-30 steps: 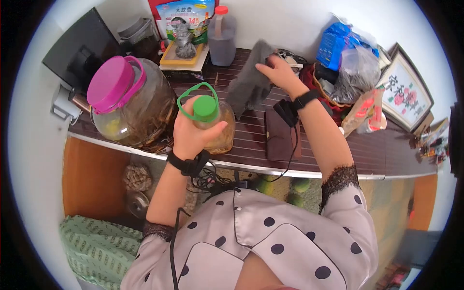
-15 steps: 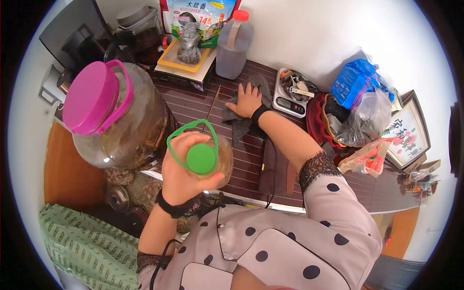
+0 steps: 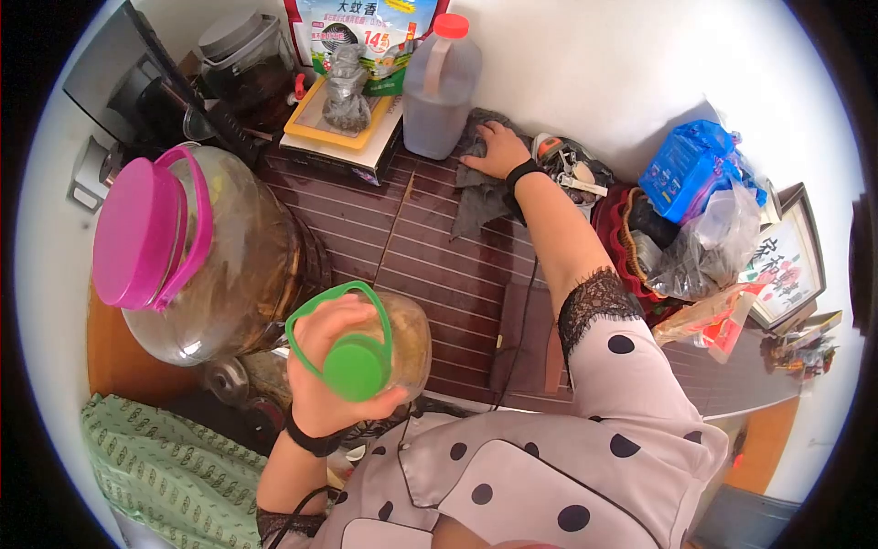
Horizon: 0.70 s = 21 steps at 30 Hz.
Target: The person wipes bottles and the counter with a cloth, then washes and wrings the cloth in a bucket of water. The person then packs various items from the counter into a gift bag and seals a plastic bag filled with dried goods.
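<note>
My left hand point(image 3: 331, 384) is wrapped round a clear jar point(image 3: 410, 343) with a green lid point(image 3: 357, 367) and green carry loop, held at the table's front edge. My right hand point(image 3: 498, 151) presses a dark grey cloth point(image 3: 480, 203) onto the striped tabletop near the wall, its fingers on the fabric. The cloth lies right beside a jug point(image 3: 441, 96) with a red cap. Just right of that hand is a pile of small items point(image 3: 572, 169) in a plastic bag.
A big jar with a pink lid point(image 3: 137, 233) stands at the left. Behind are a boxed stack with a yellow tray point(image 3: 311, 119) and a colourful packet point(image 3: 370, 32). A brown wallet-like case point(image 3: 521, 339), a red basket point(image 3: 608, 233) and a framed picture point(image 3: 791, 261) are further right.
The right hand has brought the cloth down onto the table, then slid it back toward the wall. The left hand with the green-lidded jar has moved lower and left in view.
</note>
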Each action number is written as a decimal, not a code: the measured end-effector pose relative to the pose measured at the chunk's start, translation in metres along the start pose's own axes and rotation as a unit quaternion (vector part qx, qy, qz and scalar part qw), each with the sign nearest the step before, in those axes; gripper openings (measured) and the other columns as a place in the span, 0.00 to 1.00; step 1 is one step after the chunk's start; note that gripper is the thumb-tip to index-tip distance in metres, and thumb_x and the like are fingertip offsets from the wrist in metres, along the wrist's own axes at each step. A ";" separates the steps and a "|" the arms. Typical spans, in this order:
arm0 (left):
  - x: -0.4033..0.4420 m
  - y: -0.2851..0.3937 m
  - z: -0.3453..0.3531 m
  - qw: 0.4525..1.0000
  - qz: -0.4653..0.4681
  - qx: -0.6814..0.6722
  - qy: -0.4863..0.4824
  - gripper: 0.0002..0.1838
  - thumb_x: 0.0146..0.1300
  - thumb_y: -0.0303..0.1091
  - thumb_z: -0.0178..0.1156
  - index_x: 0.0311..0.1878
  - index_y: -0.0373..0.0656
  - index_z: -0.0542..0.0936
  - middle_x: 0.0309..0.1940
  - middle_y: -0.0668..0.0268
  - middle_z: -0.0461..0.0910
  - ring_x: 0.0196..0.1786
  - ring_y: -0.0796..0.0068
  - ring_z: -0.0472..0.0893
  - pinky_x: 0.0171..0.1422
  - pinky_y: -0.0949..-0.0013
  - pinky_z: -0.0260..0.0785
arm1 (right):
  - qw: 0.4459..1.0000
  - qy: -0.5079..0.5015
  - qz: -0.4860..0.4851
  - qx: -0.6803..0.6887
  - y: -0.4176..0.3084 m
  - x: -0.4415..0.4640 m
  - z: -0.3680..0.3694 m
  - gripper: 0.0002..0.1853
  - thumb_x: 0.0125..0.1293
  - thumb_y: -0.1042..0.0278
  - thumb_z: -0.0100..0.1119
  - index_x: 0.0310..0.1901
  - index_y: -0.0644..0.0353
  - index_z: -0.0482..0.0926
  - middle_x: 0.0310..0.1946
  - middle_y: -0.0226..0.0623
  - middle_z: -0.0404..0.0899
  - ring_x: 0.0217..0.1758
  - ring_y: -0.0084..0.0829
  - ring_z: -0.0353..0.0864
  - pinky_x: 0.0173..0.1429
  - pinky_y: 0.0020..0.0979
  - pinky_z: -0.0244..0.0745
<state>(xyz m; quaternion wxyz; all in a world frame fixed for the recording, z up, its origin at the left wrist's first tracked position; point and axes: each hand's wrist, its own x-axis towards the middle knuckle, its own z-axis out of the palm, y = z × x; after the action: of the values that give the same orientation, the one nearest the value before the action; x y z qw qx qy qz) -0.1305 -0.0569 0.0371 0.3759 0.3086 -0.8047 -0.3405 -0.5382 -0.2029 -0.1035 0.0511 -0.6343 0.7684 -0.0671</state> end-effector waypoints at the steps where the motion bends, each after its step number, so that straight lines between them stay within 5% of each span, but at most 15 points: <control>1: 0.000 0.000 0.000 1.000 -0.001 -0.006 0.001 0.38 0.31 0.46 0.77 0.51 0.45 0.77 0.49 0.59 0.77 0.55 0.56 0.74 0.58 0.57 0.66 | 1.000 0.017 0.004 -0.022 -0.001 0.000 0.000 0.45 0.54 0.31 0.59 0.63 0.63 0.69 0.65 0.47 0.65 0.66 0.46 0.65 0.68 0.42 0.65; 5: 0.000 0.001 0.000 0.999 -0.004 -0.034 0.005 0.38 0.31 0.44 0.77 0.51 0.45 0.77 0.48 0.60 0.77 0.55 0.56 0.74 0.59 0.57 0.66 | 0.986 0.012 0.160 -0.055 -0.014 -0.001 0.001 0.44 0.55 0.29 0.57 0.53 0.71 0.76 0.57 0.50 0.70 0.60 0.46 0.70 0.64 0.42 0.68; 10: 0.002 0.004 -0.001 1.000 0.004 -0.025 0.009 0.38 0.30 0.42 0.78 0.51 0.45 0.77 0.48 0.60 0.77 0.55 0.57 0.74 0.59 0.57 0.66 | 0.983 -0.031 0.164 -0.081 -0.036 -0.023 -0.008 0.48 0.51 0.24 0.56 0.49 0.73 0.78 0.49 0.53 0.75 0.59 0.46 0.71 0.64 0.42 0.66; 16: 0.002 0.003 -0.001 1.000 0.012 -0.005 0.004 0.38 0.30 0.43 0.77 0.51 0.46 0.76 0.47 0.61 0.77 0.55 0.56 0.74 0.59 0.57 0.66 | 0.997 0.043 0.003 -0.066 -0.027 -0.038 0.003 0.56 0.44 0.21 0.59 0.58 0.73 0.71 0.59 0.54 0.67 0.63 0.51 0.65 0.67 0.46 0.62; 21: -0.001 0.003 -0.002 1.000 0.005 -0.006 0.001 0.38 0.31 0.45 0.77 0.51 0.45 0.76 0.47 0.61 0.77 0.56 0.56 0.74 0.60 0.56 0.66 | 0.977 -0.043 0.199 -0.061 -0.012 0.001 0.002 0.68 0.36 0.16 0.60 0.64 0.75 0.61 0.65 0.58 0.60 0.68 0.57 0.59 0.70 0.46 0.58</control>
<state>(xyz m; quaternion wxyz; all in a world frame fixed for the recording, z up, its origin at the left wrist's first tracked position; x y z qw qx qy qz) -0.1287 -0.0554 0.0401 0.3803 0.3029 -0.8038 -0.3429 -0.5260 -0.2067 -0.1033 0.0572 -0.4732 0.8789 0.0188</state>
